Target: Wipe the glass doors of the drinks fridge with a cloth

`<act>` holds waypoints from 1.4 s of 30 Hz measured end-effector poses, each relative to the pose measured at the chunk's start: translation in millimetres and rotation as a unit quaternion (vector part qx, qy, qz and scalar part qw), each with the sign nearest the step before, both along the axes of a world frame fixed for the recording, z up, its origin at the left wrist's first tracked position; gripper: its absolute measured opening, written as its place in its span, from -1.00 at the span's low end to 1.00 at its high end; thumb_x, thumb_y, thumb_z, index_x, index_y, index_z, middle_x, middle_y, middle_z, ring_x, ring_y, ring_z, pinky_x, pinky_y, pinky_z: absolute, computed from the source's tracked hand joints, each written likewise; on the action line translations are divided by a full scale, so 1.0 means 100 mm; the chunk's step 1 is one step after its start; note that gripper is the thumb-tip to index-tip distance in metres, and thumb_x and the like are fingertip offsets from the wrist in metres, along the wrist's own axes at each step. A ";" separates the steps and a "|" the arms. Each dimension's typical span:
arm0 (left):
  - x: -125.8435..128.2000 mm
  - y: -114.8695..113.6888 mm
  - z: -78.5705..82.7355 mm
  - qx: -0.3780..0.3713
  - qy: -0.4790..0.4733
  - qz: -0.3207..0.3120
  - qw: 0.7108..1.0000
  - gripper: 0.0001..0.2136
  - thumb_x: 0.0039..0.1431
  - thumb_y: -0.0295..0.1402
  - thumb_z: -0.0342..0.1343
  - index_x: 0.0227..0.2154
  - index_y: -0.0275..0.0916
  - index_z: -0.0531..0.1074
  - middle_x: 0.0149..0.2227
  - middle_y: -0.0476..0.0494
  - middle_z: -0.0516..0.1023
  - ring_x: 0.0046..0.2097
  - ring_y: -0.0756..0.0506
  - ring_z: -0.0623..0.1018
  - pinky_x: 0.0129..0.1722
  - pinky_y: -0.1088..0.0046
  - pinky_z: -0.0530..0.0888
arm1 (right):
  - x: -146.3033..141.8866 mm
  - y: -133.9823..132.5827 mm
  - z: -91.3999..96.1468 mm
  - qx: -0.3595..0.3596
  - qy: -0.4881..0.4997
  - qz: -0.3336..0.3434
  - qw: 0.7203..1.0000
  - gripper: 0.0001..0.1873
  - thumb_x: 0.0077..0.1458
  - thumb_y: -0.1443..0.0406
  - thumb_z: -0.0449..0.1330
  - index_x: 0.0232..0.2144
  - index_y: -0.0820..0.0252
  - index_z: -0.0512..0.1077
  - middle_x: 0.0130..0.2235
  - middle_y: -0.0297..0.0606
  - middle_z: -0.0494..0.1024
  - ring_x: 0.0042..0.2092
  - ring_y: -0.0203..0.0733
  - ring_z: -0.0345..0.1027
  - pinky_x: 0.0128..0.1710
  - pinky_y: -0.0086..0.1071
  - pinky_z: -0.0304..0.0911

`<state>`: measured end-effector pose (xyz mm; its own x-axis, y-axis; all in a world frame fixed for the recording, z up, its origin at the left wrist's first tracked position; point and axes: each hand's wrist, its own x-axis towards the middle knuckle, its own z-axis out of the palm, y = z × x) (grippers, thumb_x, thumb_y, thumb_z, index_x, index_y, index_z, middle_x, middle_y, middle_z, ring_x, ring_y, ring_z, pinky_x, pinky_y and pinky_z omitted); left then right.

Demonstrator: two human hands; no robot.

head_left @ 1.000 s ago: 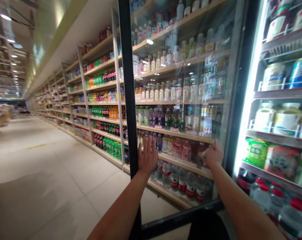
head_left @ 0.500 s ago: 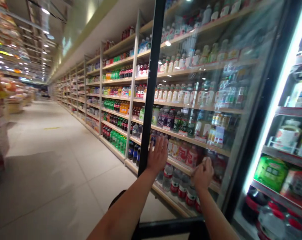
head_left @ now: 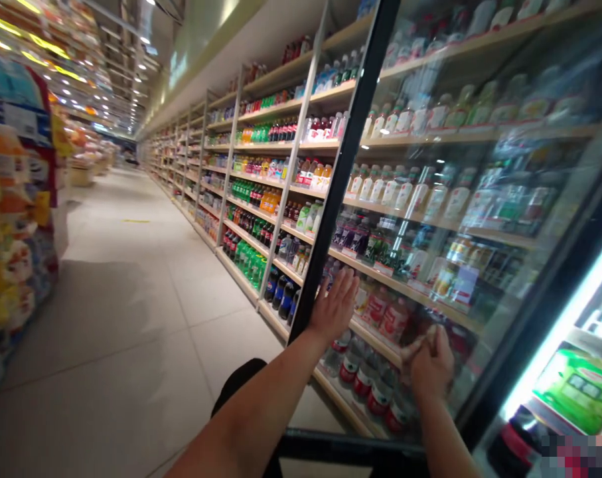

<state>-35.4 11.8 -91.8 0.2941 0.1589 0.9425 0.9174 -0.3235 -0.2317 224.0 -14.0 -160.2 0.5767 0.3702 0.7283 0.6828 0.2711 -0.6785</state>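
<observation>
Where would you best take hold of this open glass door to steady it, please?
Take the black upright frame at the door's free edge, coming from the aisle side. The glass is flat and smooth, so the left grip only presses against it, while the bar is probably narrow enough to wrap. The right grip is busy with a cloth.

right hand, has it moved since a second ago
Yes, the right hand slid down and left, away from the right edge of the black-framed glass door.
</observation>
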 end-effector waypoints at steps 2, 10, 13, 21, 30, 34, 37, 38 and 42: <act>0.00 0.00 0.00 -0.001 -0.001 -0.002 1.000 -0.48 0.40 -0.33 -0.03 0.36 -0.31 0.12 0.39 -0.26 0.09 0.44 -0.16 -0.04 0.45 0.08 -0.16 | 0.12 -0.05 -0.04 -0.023 0.049 -0.025 0.998 -0.29 0.15 0.07 0.00 0.28 0.25 0.29 0.26 0.02 0.36 0.27 0.16 0.24 0.29 0.07 0.14; 0.02 0.00 0.00 -0.014 -0.002 -0.011 1.000 -0.46 0.38 -0.35 -0.04 0.37 -0.33 0.09 0.40 -0.27 0.06 0.45 -0.18 -0.03 0.45 0.05 -0.12 | 0.21 -0.12 -0.16 -0.034 0.149 -0.109 0.982 -0.25 -0.01 -0.03 0.09 0.16 0.25 0.44 -0.02 0.06 0.59 0.00 0.24 0.46 0.02 0.05 0.36; 0.01 -0.01 0.00 -0.020 -0.001 -0.014 1.000 -0.48 0.40 -0.34 -0.05 0.37 -0.32 0.10 0.40 -0.26 0.05 0.45 -0.17 -0.05 0.45 0.07 -0.15 | 0.05 -0.07 -0.01 0.001 0.112 -0.099 0.989 -0.29 0.04 0.00 0.11 0.17 0.25 0.42 0.03 0.07 0.56 0.02 0.17 0.46 0.05 -0.04 0.36; 0.01 -0.02 0.03 -0.064 -0.004 -0.041 0.997 -0.48 0.44 -0.32 -0.10 0.39 -0.32 0.03 0.40 -0.32 0.03 0.45 -0.17 -0.07 0.44 0.05 -0.17 | -0.82 -0.17 -0.36 0.027 -0.168 0.099 0.980 -0.63 0.22 0.09 0.09 -0.09 0.13 0.56 0.01 -0.08 0.57 0.07 -0.06 0.43 0.13 -0.08 0.37; 0.00 -0.04 0.04 -0.063 -0.007 -0.039 0.997 -0.48 0.43 -0.35 -0.10 0.39 -0.33 0.04 0.41 -0.32 -0.01 0.45 -0.18 -0.12 0.44 0.03 -0.21 | -0.40 -0.08 0.01 0.087 -0.189 0.030 0.978 -0.60 0.29 0.25 0.05 0.10 0.22 0.47 0.06 0.03 0.45 0.15 0.00 0.26 0.19 0.08 0.23; 0.00 -0.04 0.05 -0.061 -0.014 -0.043 0.997 -0.47 0.42 -0.36 -0.09 0.39 -0.31 0.02 0.41 -0.33 0.01 0.45 -0.19 -0.07 0.44 0.02 -0.17 | -0.49 -0.14 -0.15 0.092 -0.280 0.050 0.954 -0.60 0.30 0.30 0.05 0.13 0.12 0.45 0.04 -0.06 0.49 0.10 -0.08 0.33 0.14 -0.05 0.32; 0.01 -0.02 0.05 -0.050 -0.020 -0.055 0.997 -0.45 0.41 -0.36 -0.06 0.40 -0.30 -0.01 0.39 -0.34 0.06 0.44 -0.21 -0.01 0.43 -0.01 -0.11 | -0.63 -0.19 -0.25 0.083 -0.335 0.102 0.933 -0.66 0.28 0.32 0.08 0.03 0.02 0.53 -0.07 -0.20 0.56 0.01 -0.20 0.41 0.07 -0.23 0.40; 0.01 -0.02 0.05 -0.046 -0.020 -0.055 0.997 -0.44 0.41 -0.35 -0.06 0.40 -0.30 -0.01 0.39 -0.35 0.07 0.44 -0.21 0.00 0.43 -0.02 -0.09 | -0.65 -0.18 -0.23 0.085 -0.336 0.105 0.932 -0.65 0.29 0.33 0.07 0.04 0.03 0.52 -0.07 -0.19 0.56 0.00 -0.20 0.41 0.06 -0.23 0.40; 0.02 -0.02 0.06 -0.045 -0.013 -0.030 0.998 -0.45 0.41 -0.34 -0.05 0.39 -0.31 0.02 0.39 -0.35 0.09 0.43 -0.23 0.03 0.43 -0.03 -0.05 | -0.67 -0.10 0.00 0.111 -0.282 0.073 0.950 -0.57 0.30 0.32 0.07 0.18 0.12 0.41 0.04 -0.04 0.48 0.08 -0.10 0.34 0.11 -0.08 0.34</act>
